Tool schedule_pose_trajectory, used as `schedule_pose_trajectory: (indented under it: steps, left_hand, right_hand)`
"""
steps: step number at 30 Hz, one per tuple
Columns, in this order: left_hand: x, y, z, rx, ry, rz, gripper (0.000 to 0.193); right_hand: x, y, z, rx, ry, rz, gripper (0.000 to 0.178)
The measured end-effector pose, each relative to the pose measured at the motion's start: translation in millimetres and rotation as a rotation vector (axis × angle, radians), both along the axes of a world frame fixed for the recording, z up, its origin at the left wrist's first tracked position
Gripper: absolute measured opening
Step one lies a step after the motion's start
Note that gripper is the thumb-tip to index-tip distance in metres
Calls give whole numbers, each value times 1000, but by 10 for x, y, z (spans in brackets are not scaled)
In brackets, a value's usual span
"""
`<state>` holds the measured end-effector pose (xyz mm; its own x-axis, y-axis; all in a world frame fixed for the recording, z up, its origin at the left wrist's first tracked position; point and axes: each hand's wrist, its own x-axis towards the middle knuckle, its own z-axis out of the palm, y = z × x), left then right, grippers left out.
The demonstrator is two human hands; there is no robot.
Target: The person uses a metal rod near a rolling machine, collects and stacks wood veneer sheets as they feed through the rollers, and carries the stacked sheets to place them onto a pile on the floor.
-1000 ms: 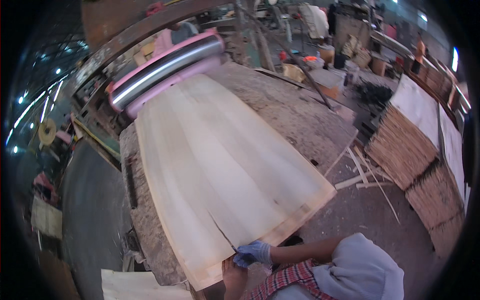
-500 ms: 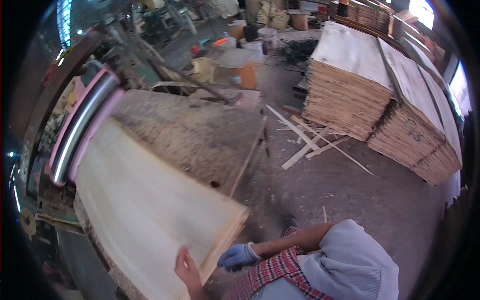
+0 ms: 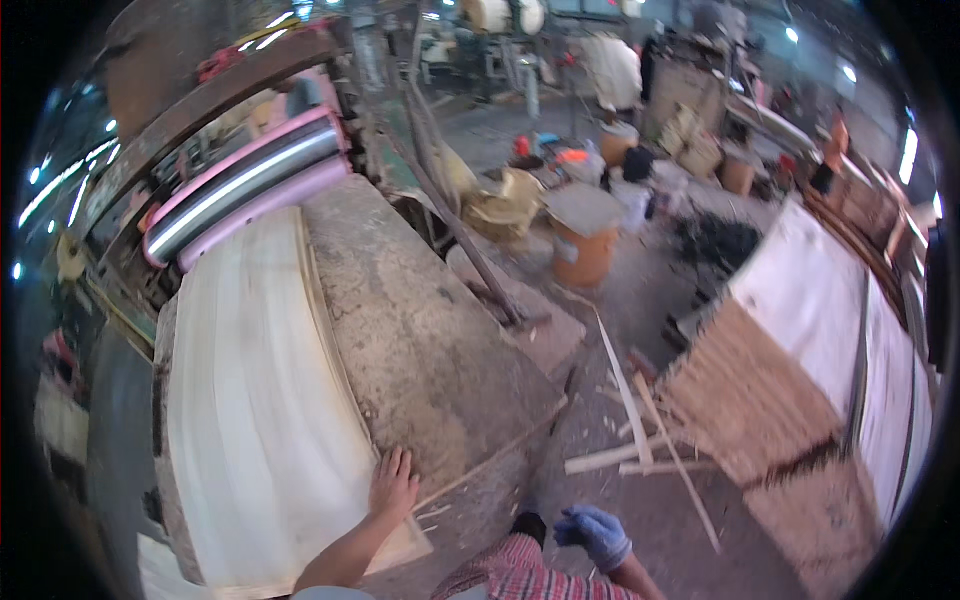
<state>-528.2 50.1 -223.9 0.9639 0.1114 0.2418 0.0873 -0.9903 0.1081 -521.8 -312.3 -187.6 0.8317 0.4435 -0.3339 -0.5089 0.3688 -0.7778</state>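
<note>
With unclenched fingers of the bare left hand (image 3: 393,489) resting (gloved right hand (image 3: 597,537) loosely curled, seemingly empty) at the right edge of the veneer stack (image 3: 260,400), on the table (image 3: 430,350) before the roller (image 3: 247,188), best pressed lightly against splitting.

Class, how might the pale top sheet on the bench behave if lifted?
The pale top sheet would probably sag: the stack's edge shows thin layers. That thinness suggests lightness for its size. It might split along its visible lengthwise bands.
</note>
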Motion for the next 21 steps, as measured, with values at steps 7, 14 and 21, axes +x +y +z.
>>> schedule_pose_trajectory:
  steps: [7,14,21]
  left_hand:
    - [-37,-38,76,119,140,53,42]
    - [32,-51,-59,49,231,138,46]
    - [1106,-979,749,448,45,494,45]
  right_hand:
    - [1753,27,-169,-12,-80,186,31]
    - [3477,567,291,-109,-223,599,31]
    - [5159,1773,-663,-373,-337,767,38]
